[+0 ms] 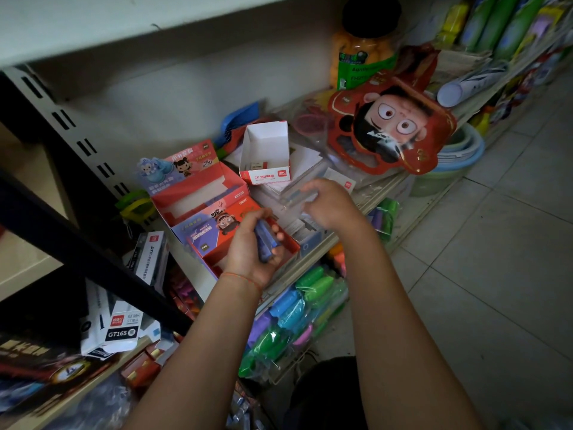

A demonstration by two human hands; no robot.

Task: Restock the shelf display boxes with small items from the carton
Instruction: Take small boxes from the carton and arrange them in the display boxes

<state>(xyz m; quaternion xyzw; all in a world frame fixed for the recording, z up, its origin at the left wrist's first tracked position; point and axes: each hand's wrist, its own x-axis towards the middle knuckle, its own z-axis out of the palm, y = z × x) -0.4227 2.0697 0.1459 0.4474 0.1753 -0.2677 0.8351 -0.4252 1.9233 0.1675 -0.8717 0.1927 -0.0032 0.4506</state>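
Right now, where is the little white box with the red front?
In the head view the white box stands open on the shelf, above centre, behind the hands, between the red display box and the cartoon-face pack.

right hand's item blurred, perhaps packets

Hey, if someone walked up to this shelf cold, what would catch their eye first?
Probably the big red cartoon-face pack lying at the shelf's right end, below an orange-filled jar. Then the hands in the middle: the left hand grips blue items over a red display box, and the right hand holds a blurred clear packet.
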